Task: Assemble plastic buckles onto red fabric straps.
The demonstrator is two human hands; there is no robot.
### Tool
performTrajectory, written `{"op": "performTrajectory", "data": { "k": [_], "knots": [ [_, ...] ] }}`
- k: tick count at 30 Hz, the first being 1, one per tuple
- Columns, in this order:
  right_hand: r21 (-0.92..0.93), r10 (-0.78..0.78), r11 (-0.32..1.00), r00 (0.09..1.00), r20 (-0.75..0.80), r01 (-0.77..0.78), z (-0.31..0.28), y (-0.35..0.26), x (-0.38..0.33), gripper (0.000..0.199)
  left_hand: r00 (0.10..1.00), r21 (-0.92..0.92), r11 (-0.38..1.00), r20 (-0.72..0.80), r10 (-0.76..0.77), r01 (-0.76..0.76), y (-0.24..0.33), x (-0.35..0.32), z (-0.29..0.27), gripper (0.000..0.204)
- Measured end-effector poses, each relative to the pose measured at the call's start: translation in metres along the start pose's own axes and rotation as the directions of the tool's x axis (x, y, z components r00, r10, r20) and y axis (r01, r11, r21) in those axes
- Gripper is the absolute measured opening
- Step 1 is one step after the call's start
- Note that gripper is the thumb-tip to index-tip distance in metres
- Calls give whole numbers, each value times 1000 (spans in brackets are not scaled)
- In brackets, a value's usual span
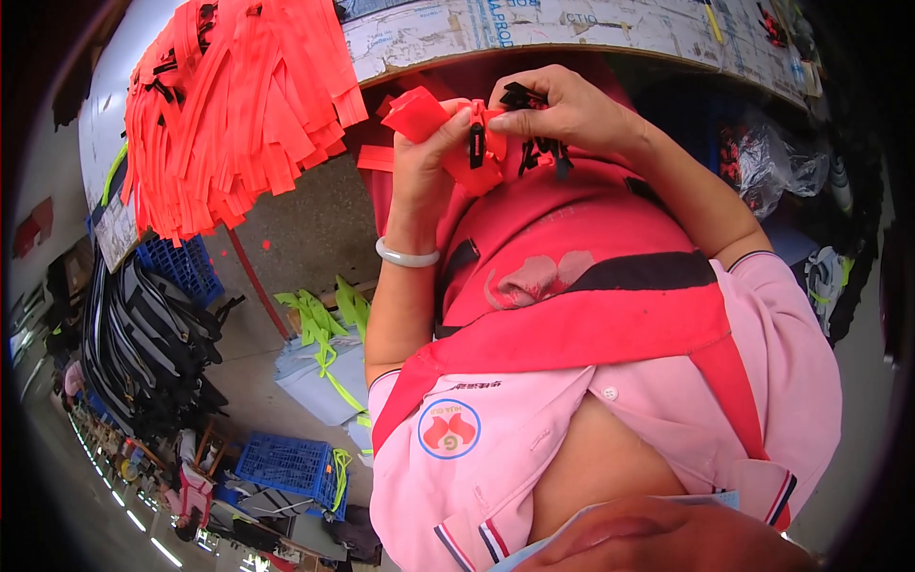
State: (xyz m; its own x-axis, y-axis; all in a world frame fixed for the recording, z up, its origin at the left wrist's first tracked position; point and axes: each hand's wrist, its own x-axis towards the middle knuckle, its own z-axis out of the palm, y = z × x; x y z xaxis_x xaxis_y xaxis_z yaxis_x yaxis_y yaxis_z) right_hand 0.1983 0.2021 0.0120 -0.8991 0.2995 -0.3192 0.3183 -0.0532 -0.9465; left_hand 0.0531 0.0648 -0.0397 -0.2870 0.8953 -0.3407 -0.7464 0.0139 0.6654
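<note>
Clamping red strap (416, 113) in left hand (429, 153), aligned lengthwise from upper left to lower right in view; gripping black clips (543, 151) in right hand (560, 110), alongside.

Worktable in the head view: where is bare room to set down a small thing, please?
The worktable has a bare stretch along its near edge, between the orange-red strip pile and the thin yellow object. Its left part is crowded: the pile spreads over it and hangs past the edge.
</note>
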Motion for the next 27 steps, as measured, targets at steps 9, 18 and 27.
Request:
{"op": "performTrajectory", "data": {
  "k": [9,18,27],
  "knots": [
    [24,81,996,993,86,-84,-6,6,2,19,1000,71,997,5,-29,29,2,-4,0,17],
    [67,71,995,997,-10,-70,1,9,2,19,998,226,973,52,31,-42,6,-5,-4,15],
    [-86,-195,979,972,-131,185,15,3,-2,17,986,423,891,98,137,-165,4,-12,-3,15]
  ]
}}
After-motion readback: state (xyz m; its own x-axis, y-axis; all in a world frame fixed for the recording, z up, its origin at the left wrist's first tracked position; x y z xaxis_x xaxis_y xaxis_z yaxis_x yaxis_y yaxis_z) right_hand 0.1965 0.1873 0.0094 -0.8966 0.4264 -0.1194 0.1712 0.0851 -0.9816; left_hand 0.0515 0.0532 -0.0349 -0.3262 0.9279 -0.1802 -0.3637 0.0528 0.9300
